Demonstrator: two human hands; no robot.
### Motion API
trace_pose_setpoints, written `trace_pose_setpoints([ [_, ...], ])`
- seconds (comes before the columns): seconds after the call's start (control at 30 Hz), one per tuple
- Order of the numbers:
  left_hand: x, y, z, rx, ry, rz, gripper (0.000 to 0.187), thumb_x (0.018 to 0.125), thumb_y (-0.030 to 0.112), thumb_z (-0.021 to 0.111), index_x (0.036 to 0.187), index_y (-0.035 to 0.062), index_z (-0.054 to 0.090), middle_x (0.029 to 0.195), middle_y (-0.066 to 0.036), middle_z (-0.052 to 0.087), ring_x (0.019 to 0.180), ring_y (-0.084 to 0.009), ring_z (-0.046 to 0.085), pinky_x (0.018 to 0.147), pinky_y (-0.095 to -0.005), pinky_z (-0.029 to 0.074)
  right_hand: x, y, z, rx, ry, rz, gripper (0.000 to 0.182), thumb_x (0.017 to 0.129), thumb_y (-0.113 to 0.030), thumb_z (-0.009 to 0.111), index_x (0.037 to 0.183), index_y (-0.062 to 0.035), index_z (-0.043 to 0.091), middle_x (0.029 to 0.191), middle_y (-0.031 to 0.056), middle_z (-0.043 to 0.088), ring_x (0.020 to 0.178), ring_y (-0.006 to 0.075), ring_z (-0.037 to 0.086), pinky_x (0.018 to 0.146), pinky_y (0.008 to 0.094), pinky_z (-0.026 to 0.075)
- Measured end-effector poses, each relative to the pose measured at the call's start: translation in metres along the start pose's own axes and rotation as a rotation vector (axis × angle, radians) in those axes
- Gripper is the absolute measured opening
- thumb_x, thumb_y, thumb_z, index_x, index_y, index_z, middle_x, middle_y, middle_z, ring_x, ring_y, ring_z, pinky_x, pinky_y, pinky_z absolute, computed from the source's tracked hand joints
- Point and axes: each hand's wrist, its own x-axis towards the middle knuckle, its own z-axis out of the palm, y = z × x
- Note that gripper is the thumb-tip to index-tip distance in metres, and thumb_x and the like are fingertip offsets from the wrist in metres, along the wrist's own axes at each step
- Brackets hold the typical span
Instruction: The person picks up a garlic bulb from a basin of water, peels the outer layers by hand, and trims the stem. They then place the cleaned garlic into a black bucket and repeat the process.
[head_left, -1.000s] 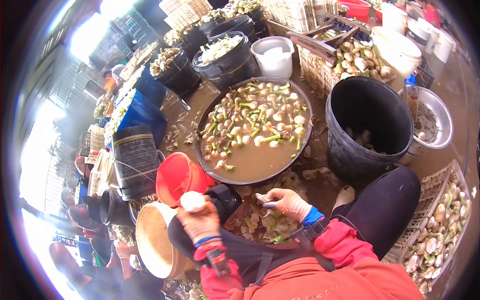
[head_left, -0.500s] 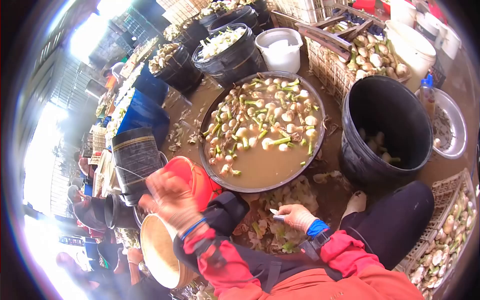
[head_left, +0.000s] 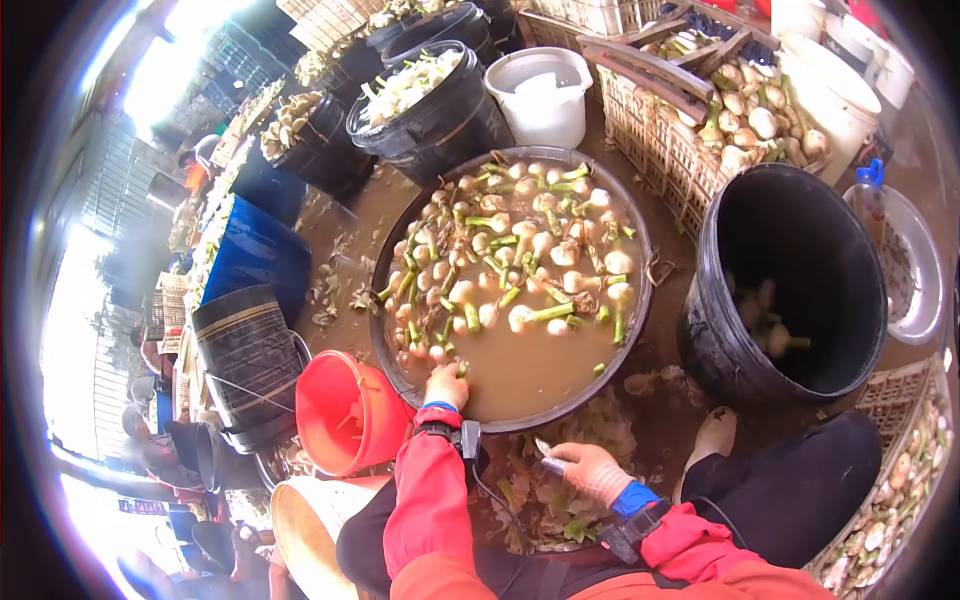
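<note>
A wide round basin (head_left: 515,421) holds murky water with many pale bulbs (head_left: 522,318) on short green stems. My left hand (head_left: 446,386) is at the basin's near left edge, its fingers closed on a green-stemmed bulb (head_left: 461,369), mostly hidden by the hand. Below the basin, my right hand (head_left: 594,472) is closed around a small knife (head_left: 546,452), its short blade pointing up and left. Peeled leaf scraps (head_left: 580,500) lie on the ground beneath it.
A red bucket (head_left: 343,415) stands left of my left arm, a pale tub (head_left: 300,525) below it. On the right are a large black bucket (head_left: 705,330) with a few bulbs, a metal bowl (head_left: 925,318) and crates of bulbs (head_left: 640,135). People sit at far left.
My left hand has moved from above the red bucket, up and right to the basin, and closed on a bulb. My right hand keeps the knife, slightly lower. The view has shifted somewhat.
</note>
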Motion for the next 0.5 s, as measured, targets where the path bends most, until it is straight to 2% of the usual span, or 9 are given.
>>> trace_pose_setpoints([
  [0.03, 0.001, 0.002, 0.004, -0.416, -0.067, 0.027, 0.025, 0.084, 0.022, 0.061, 0.106, 0.0095, 0.059, 0.105, -0.014, 0.062, 0.087, -0.0286, 0.062, 0.08, -0.0323, 0.049, -0.003, -0.004, -0.001, 0.06, 0.017, 0.012, 0.024, 0.081, -0.014, 0.057, 0.104, -0.012, 0.064, 0.08, 0.0096, 0.063, 0.073, 0.0171, 0.056, 0.07, 0.0296, 0.045],
  [0.07, 0.009, -0.006, 0.021, -0.942, -0.147, -0.002, 0.023, 0.085, 0.019, 0.063, 0.103, 0.006, 0.057, 0.097, -0.009, 0.063, 0.08, -0.0229, 0.062, 0.072, -0.0306, 0.052, -0.001, -0.002, 0.0, 0.083, 0.045, -0.014, 0.022, 0.082, -0.015, 0.059, 0.102, -0.0097, 0.064, 0.079, 0.0076, 0.063, 0.073, 0.0143, 0.055, 0.07, 0.0282, 0.044],
  [0.13, -0.052, 0.056, -0.017, -1.572, -0.229, -0.042, 0.022, 0.086, 0.017, 0.063, 0.104, 0.0064, 0.057, 0.089, -0.005, 0.062, 0.077, -0.0189, 0.061, 0.066, -0.0311, 0.052, 0.004, 0.006, 0.004, 0.193, 0.215, -0.197, 0.02, 0.082, -0.015, 0.061, 0.101, -0.0076, 0.065, 0.079, 0.0061, 0.063, 0.074, 0.0119, 0.054, 0.071, 0.0278, 0.044],
  [0.17, -0.073, 0.074, -0.026, -1.573, -0.24, -0.043, 0.022, 0.086, 0.017, 0.063, 0.104, 0.0064, 0.057, 0.089, -0.005, 0.062, 0.077, -0.0189, 0.061, 0.066, -0.0311, 0.052, 0.012, 0.014, 0.005, 0.292, 0.253, -0.224, 0.018, 0.083, -0.014, 0.062, 0.099, -0.006, 0.065, 0.08, 0.0028, 0.064, 0.075, 0.0104, 0.053, 0.071, 0.0267, 0.044],
  [0.2, -0.091, 0.089, -0.033, -1.592, -0.284, -0.027, 0.024, 0.086, 0.019, 0.063, 0.106, 0.0068, 0.056, 0.092, -0.006, 0.062, 0.077, -0.019, 0.062, 0.064, -0.0322, 0.053, 0.002, -0.006, -0.004, 0.377, 0.284, -0.161, 0.021, 0.082, -0.003, 0.058, 0.103, -0.003, 0.064, 0.088, -0.0012, 0.062, 0.085, 0.0089, 0.055, 0.077, 0.0221, 0.043],
  [0.27, -0.118, 0.105, -0.032, -1.627, -0.364, 0.037, 0.031, 0.085, 0.02, 0.064, 0.111, 0.0055, 0.054, 0.096, -0.007, 0.062, 0.08, -0.0174, 0.063, 0.065, -0.0301, 0.053, 0.008, -0.003, -0.009, 0.545, 0.453, -0.395, 0.024, 0.082, 0.003, 0.054, 0.104, 0.0007, 0.063, 0.095, 0.0013, 0.062, 0.092, 0.0094, 0.056, 0.083, 0.0223, 0.043],
  [0.37, -0.165, 0.126, -0.025, -1.693, -0.508, 0.17, 0.04, 0.081, 0.019, 0.069, 0.113, 0.0015, 0.053, 0.099, -0.008, 0.062, 0.085, -0.0176, 0.062, 0.072, -0.0257, 0.049, -0.005, -0.016, -0.029, 0.728, 0.365, -0.525, 0.031, 0.079, 0.006, 0.054, 0.109, 0.0029, 0.06, 0.105, 0.0077, 0.063, 0.097, 0.0127, 0.057, 0.086, 0.0233, 0.042],
  [0.4, -0.174, 0.127, -0.022, -1.694, -0.601, 0.24, 0.049, 0.078, 0.015, 0.071, 0.119, 0.0, 0.05, 0.102, -0.007, 0.061, 0.092, -0.0158, 0.059, 0.077, -0.0244, 0.046, -0.01, -0.019, -0.032, 0.728, 0.375, -0.53, 0.031, 0.079, 0.006, 0.054, 0.109, 0.0029, 0.06, 0.105, 0.0077, 0.063, 0.097, 0.0127, 0.057, 0.086, 0.0233, 0.042],
  [0.5, -0.216, 0.149, -0.029, -1.568, -0.565, 0.228, 0.06, 0.074, 0.006, 0.072, 0.127, -0.0035, 0.045, 0.109, -0.007, 0.058, 0.096, -0.0168, 0.058, 0.086, -0.0279, 0.047, -0.026, -0.024, -0.034, 0.326, 0.32, -0.471, 0.033, 0.082, -0.003, 0.061, 0.115, 0.0012, 0.059, 0.109, 0.007, 0.062, 0.1, 0.014, 0.055, 0.091, 0.0255, 0.041],
])
